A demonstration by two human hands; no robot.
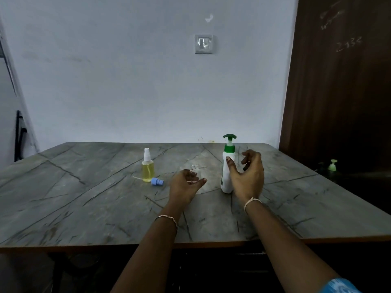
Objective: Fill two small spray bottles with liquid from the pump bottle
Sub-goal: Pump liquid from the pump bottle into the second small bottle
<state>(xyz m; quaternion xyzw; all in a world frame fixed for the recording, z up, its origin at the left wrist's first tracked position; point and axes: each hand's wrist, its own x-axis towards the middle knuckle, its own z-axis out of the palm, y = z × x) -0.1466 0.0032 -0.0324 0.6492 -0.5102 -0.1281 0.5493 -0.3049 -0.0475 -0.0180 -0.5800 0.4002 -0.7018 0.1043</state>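
A white pump bottle [226,176] with a green pump head stands right of the table's middle. My right hand [248,176] is beside it on the right, thumb against its side, fingers spread and curled apart from it. My left hand [185,183] cups a small clear spray bottle [194,168] with its top off; only the threaded neck shows above my fingers. To the left stands a second small spray bottle [148,168] full of yellow liquid, with a white sprayer on. A blue sprayer cap [157,181] with its dip tube lies on the table beside it.
The grey marble-patterned table [84,204] runs to a white wall at the back. A dark wooden door or cabinet stands at the right. A small light green object [332,165] sits off the table's right edge in the dark.
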